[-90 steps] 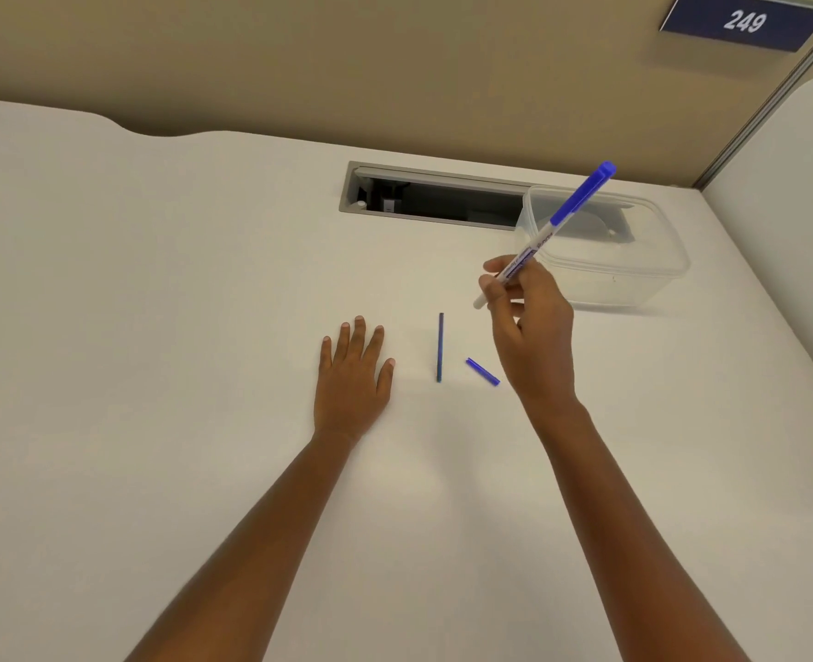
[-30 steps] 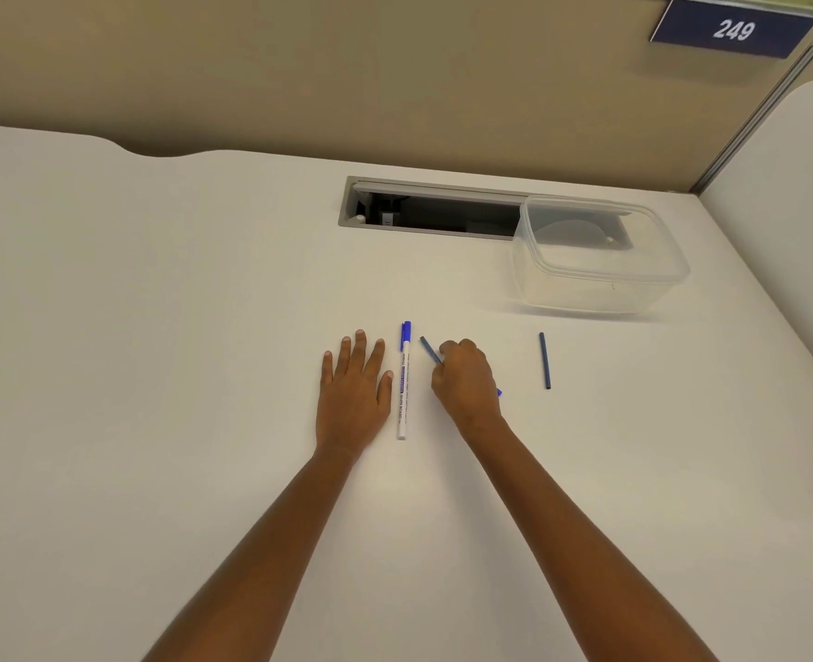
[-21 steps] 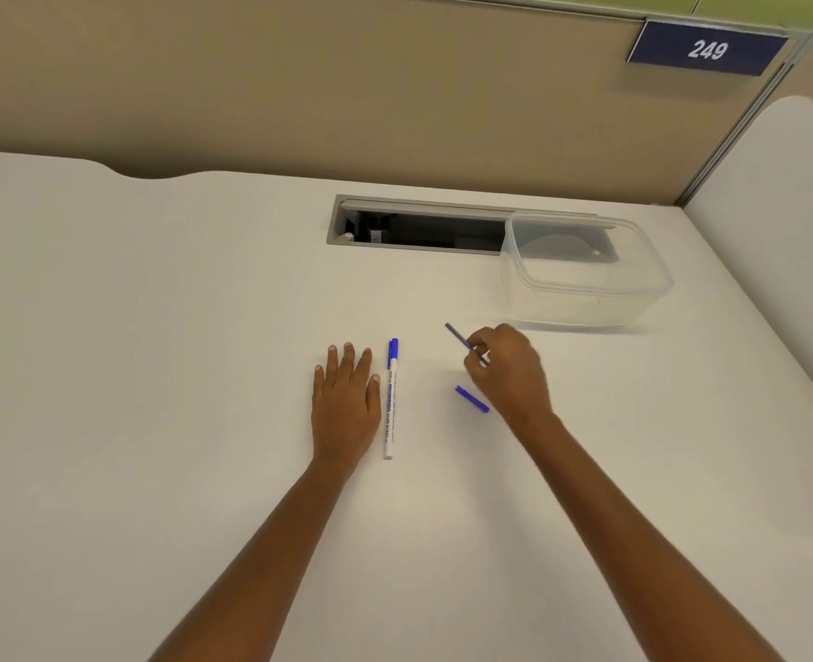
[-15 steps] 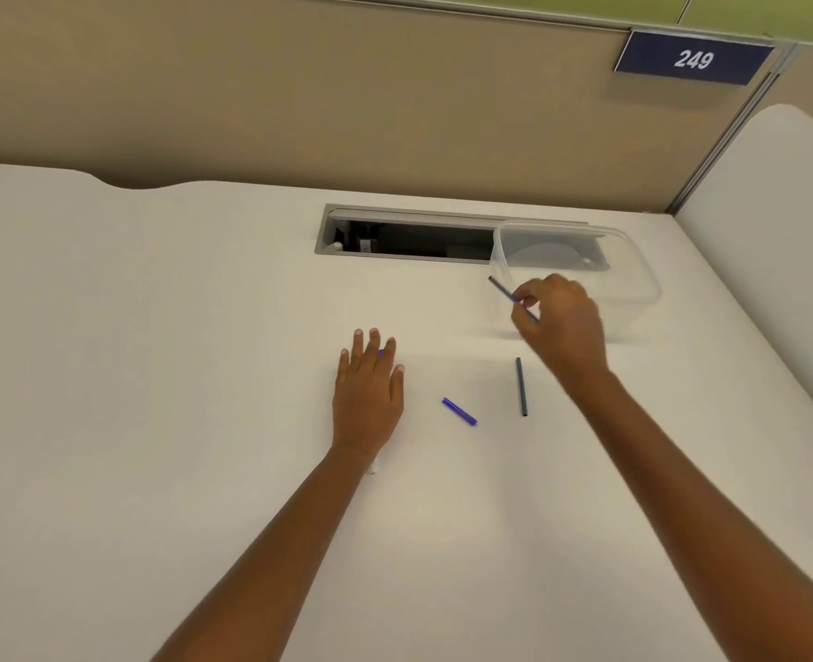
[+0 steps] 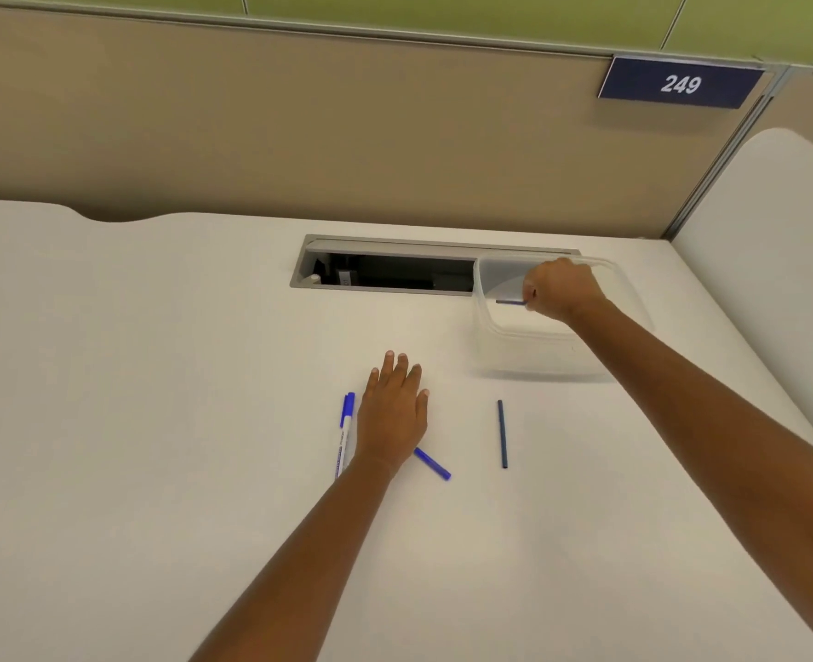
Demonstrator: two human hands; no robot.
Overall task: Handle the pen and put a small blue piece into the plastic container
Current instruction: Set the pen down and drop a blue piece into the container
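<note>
One thin blue piece (image 5: pixel 509 302) pinched in the fingertips of the right hand (image 5: pixel 560 290), held level over the open mouth of the clear plastic container (image 5: pixel 529 346), inside its rim; nothing else discernible within the container. Two more blue pieces on the white desk (image 5: pixel 156 375): a short bright one (image 5: pixel 432 463) by the left wrist, a longer dark one (image 5: pixel 502 433) just in front of the container. Left hand (image 5: pixel 395 413) flat on the desk, fingers extended and holding nothing, with the pen (image 5: pixel 344 434) just beside it on the left.
</note>
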